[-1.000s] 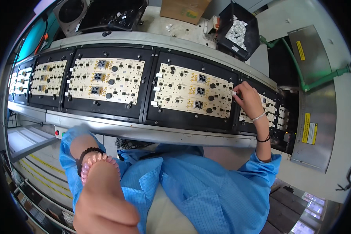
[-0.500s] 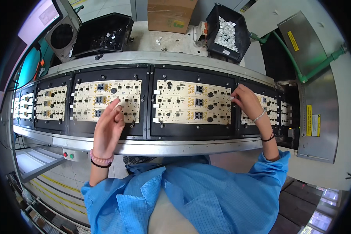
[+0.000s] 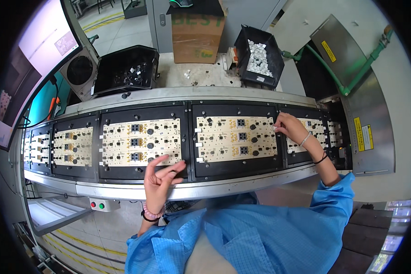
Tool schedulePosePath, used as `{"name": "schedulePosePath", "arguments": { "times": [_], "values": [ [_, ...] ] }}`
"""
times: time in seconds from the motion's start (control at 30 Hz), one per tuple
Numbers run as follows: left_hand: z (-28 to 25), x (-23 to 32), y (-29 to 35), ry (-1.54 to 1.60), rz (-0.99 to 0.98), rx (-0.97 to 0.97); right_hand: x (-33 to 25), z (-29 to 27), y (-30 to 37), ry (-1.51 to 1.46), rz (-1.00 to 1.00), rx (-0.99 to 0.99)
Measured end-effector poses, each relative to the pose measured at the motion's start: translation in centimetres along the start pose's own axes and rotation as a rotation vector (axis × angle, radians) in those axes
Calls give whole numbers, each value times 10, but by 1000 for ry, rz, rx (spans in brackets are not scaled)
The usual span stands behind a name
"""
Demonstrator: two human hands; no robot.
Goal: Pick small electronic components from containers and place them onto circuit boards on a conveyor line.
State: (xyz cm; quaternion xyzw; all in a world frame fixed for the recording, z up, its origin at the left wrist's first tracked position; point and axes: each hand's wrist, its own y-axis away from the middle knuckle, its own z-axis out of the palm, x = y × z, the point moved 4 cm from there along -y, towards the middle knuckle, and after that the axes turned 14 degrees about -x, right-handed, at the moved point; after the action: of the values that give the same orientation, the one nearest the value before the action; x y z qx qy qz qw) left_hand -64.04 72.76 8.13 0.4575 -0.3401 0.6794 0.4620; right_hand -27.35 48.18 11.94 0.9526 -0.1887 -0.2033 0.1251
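Note:
Several cream circuit boards lie in black carriers on a conveyor line in front of me. My right hand (image 3: 291, 129) reaches over the line, its fingertips pinched at the right edge of the centre-right board (image 3: 236, 139); whether they hold a part is hidden. My left hand (image 3: 162, 180) hovers palm up with fingers spread over the front edge of the carrier holding the centre-left board (image 3: 141, 142). It holds nothing. Both arms wear blue sleeves.
Behind the line stand a black bin of white parts (image 3: 258, 57), a black bin of dark parts (image 3: 128, 68) and a cardboard box (image 3: 197, 36). A fan (image 3: 80, 71) and a monitor (image 3: 45, 36) are at the left. A metal housing (image 3: 365, 128) closes the right end. A button box (image 3: 99, 205) hangs below the rail.
My left hand rose from near my lap to the centre-left board, then drew back to its front edge with fingers spread. My right hand stayed at the board's right edge.

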Motion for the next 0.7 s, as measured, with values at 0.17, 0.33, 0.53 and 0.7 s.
{"name": "schedulePosePath", "arguments": {
  "times": [0.17, 0.33, 0.53, 0.7],
  "values": [
    [8, 2, 6, -389, 80, -40, 8, -24, -20, -16, 138, -333],
    [13, 15, 9, -757, 148, -2, 51, -77, -113, 512, -53, 481],
    [22, 17, 4, -838, 98, -70, 117, -71, -211, 570, 210, 101],
    [32, 22, -18, -840, 136, -202, 95, -80, -209, 381, 20, 309]
  ]
}}
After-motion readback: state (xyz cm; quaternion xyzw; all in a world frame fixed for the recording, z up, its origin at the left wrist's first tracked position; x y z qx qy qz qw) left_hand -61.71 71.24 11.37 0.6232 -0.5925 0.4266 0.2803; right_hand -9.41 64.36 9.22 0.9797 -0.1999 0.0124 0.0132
